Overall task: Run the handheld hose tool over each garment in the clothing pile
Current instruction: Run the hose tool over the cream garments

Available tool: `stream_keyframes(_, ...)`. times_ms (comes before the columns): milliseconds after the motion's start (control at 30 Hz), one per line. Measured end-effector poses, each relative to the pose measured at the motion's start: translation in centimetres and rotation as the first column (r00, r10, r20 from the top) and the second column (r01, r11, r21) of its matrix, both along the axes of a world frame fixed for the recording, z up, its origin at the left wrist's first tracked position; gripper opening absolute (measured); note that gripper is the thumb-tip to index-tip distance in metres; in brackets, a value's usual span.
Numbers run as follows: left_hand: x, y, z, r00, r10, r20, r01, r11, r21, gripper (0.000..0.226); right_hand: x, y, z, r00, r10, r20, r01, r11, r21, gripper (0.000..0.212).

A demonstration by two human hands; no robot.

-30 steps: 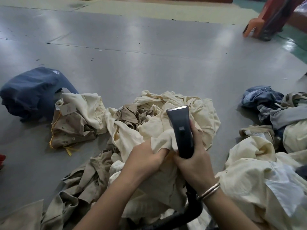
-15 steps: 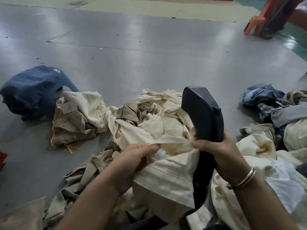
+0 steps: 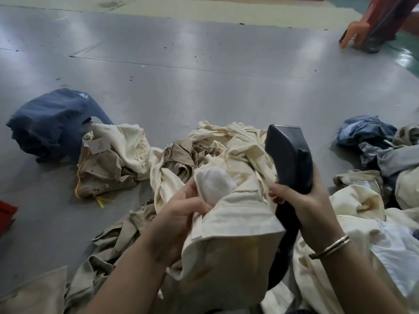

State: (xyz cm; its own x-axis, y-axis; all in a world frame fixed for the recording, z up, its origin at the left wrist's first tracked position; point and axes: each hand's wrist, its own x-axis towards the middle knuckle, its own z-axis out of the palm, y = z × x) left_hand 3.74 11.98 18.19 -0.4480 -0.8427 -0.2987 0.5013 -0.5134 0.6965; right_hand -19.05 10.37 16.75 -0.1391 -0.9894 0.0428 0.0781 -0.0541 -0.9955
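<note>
While the left hand point(image 3: 181, 214) pinches a cream garment point(image 3: 231, 241) lifted off the clothing pile point(image 3: 217, 150) and the right hand point(image 3: 303, 198) grips the hose tool point(image 3: 288, 159) beside it, most heaped garments seemingly remain to be done.

Centre: pile point(image 3: 226, 150), on floor point(image 3: 204, 87).
Left of pile: folded garment point(image 3: 52, 123), far left.
Right: second heap point(image 3: 374, 159).
Before pile: tool point(image 3: 290, 159), raised.
Far right, behind: chair point(image 3: 362, 30).
</note>
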Motion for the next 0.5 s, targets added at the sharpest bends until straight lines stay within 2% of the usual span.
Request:
stream_keyframes(100, -0.1, -0.1, 0.0, 0.988, 0.071, 0.138, -0.059, 0.994, -0.092, 0.064, 0.1, 0.7, 0.5, 1.0, -0.006, -0.018, 0.006, 1.0, 0.015, 0.066)
stream_keyframes(267, -0.8, -0.2, -0.3, 0.982, 0.086, 0.167, -0.06, 0.986, -0.155, 0.059, 0.9, 1.6, 0.1, 0.995, 0.033, -0.093, -0.027, 0.998, 0.06, 0.076)
stream_keyframes(333, -1.0, -0.7, -0.8, 0.949, 0.168, 0.269, -0.118, 0.974, -0.193, 0.051, 1.2, 1.7, -0.2, 0.994, 0.024, -0.109, -0.017, 0.998, 0.067, 0.075)
stream_keyframes(367, -0.9, -1.2, -1.3, 0.878, 0.268, 0.396, -0.162, 0.946, -0.28, 0.045, 1.1, 1.6, -0.3, 0.995, 0.004, -0.101, 0.002, 0.998, 0.067, 0.071)
stream_keyframes(400, -0.7, -1.9, -1.7, 0.746, 0.414, 0.522, -0.182, 0.88, -0.438, 0.036, 1.0, 1.5, -0.5, 0.997, -0.022, -0.081, 0.027, 0.997, 0.068, 0.066)
stream_keyframes(433, -0.4, -2.6, -1.8, 0.594, 0.558, 0.58, -0.148, 0.784, -0.603, 0.029, 0.6, 1.5, -0.6, 0.997, -0.051, -0.055, 0.055, 0.996, 0.073, 0.061)
stream_keyframes(467, 0.0, -3.4, -1.9, 0.473, 0.674, 0.568, -0.086, 0.677, -0.731, 0.027, 0.2, 1.5, -0.6, 0.996, -0.081, -0.034, 0.083, 0.994, 0.077, 0.057)
stream_keyframes(500, 0.7, -4.5, -1.8, 0.401, 0.761, 0.509, -0.026, 0.565, -0.824, 0.029, -0.3, 1.5, -0.6, 0.994, -0.109, -0.024, 0.111, 0.991, 0.08, 0.053)
